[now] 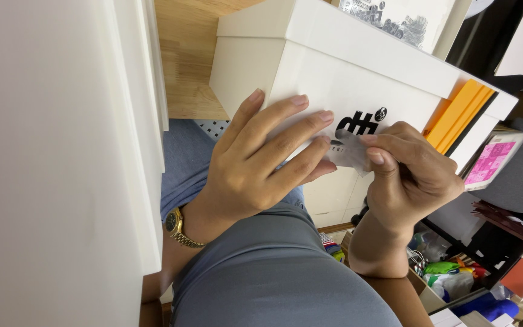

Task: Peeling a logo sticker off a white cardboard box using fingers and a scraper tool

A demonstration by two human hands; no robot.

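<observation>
Overhead, a white panel [49, 151] fills the left of the frame and hides whatever lies behind it; clutter of coloured bags [455, 275] sits at lower right, with a pink tablet [490, 162] at right; the orange folder [460, 112] is partly tucked under the lid. At centre stands the white box [310, 66]; its dark sticker [352, 142] is half covered by fingers; left hand [255, 166] lies flat and spread on the box; right hand [410, 175] pinches the sticker's edge.
</observation>
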